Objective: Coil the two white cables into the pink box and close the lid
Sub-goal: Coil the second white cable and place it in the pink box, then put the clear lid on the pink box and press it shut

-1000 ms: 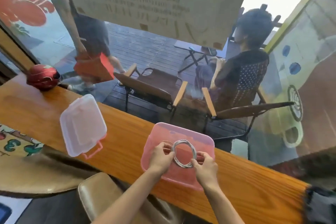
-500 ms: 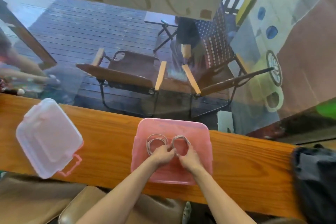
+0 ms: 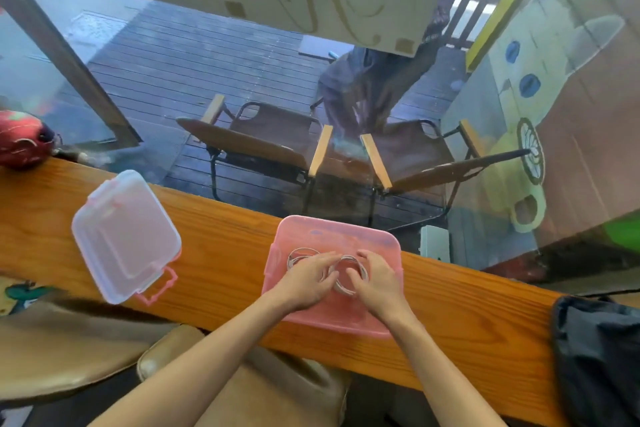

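Two hands, left (image 3: 304, 279) and right (image 3: 375, 282), flat on coiled cables (image 3: 301, 255) | pink box (image 3: 332, 236) | wooden counter (image 3: 225, 246) at window (image 3: 194, 73)

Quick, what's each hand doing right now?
Left hand: open, fingers spread on the coiled cables in the pink box.
Right hand: open, pressing the right coil.

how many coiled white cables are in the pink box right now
2. One coil lies left in the pink box, partly under the left hand; the other lies between both hands.
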